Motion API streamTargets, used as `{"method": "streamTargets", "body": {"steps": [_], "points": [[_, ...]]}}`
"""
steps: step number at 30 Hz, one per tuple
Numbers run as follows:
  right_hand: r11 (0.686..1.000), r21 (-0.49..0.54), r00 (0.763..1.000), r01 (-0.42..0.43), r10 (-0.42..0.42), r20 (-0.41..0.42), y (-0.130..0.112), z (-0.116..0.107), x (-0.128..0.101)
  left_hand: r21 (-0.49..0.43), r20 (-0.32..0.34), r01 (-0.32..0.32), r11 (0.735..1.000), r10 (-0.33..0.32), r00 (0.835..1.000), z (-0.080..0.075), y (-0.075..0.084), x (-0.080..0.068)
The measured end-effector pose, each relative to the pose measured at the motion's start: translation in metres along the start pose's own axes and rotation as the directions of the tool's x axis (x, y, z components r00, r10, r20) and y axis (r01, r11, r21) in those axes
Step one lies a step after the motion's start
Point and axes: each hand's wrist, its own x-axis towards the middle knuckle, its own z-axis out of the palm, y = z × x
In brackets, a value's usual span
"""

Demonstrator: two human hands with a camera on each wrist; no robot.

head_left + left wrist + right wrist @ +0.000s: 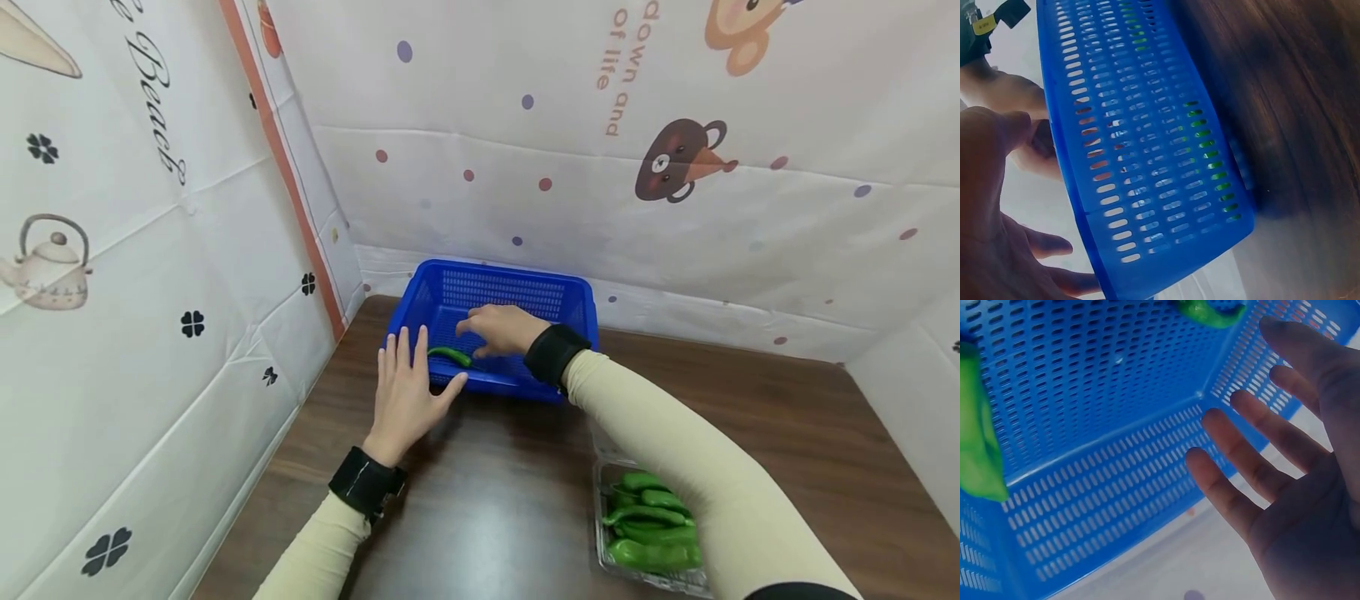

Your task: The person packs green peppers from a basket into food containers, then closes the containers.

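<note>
A blue plastic basket [517,292] with slotted walls stands at the back of the table. Inside it lies a curved green pepper [451,357]; a second green pepper [977,431] shows at the left edge of the right wrist view, hidden by the right arm in the head view. My right hand [504,330] hovers over the basket, fingers spread and loosely bent, with nothing in them. At the basket's front left corner is my left hand [405,392], fingers extended, fingertips [1079,281] right at the rim in the left wrist view.
A clear plastic box [600,521] holding several green peppers [648,521] sits at the front right, partly covered by the right sleeve [675,450]. Printed cloth walls [480,208] border the brown wooden table [465,500] at the back and sides.
</note>
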Motion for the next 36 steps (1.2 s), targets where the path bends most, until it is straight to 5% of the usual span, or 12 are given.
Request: {"method": "streamTargets", "body": {"steps": [22, 36], "points": [[0.994, -0.075, 0.982, 0.080, -0.066, 0.176, -0.012, 0.026, 0.044, -0.014, -0.009, 0.057, 0.998, -0.057, 0.998, 0.005, -0.009, 0.007], [0.982, -0.131, 0.978, 0.137, -0.113, 0.177, -0.016, 0.033, 0.061, -0.020, -0.048, 0.034, 0.999, -0.035, 0.998, 0.006, -0.014, 0.007]]}}
